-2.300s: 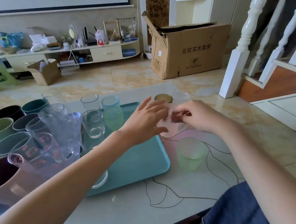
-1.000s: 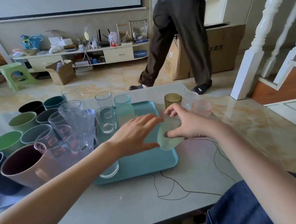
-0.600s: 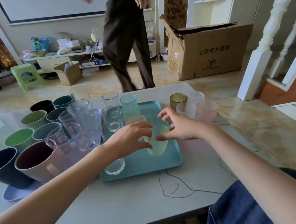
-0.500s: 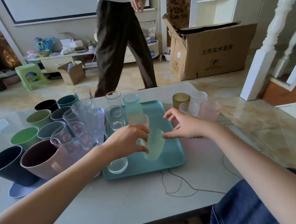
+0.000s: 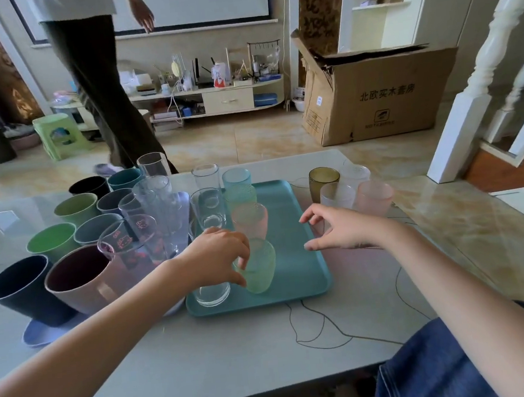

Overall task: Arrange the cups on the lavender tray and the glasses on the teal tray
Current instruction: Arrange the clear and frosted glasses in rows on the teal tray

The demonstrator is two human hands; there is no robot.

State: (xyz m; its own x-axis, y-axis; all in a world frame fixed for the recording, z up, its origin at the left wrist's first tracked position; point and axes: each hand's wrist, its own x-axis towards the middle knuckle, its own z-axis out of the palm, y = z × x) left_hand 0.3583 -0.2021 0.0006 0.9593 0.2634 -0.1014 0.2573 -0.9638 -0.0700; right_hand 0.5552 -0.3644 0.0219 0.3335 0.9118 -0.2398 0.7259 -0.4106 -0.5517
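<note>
While the left hand [image 5: 216, 257] curls its fingers and thumb around the rim of a frosted green glass [image 5: 258, 267] standing upright on the teal tray [image 5: 295, 259], the right hand [image 5: 342, 230] hovers just above the tray's right edge, fingers loosely spread and holding nothing. A frosted pink glass [image 5: 250, 220] stands just behind the green one, and a clear glass [image 5: 212, 292] sits at the tray's near left corner. To the left, coloured cups crowd the lavender tray [image 5: 40, 333], of which only the near edge shows. A clear measuring cup [image 5: 124, 246] among them bears red cartoon-cat prints and markings too small to read. Across the floor, a cardboard box [image 5: 378, 94] carries the printed characters 北欧实木套房 above a small logo whose lettering is blurred.
</note>
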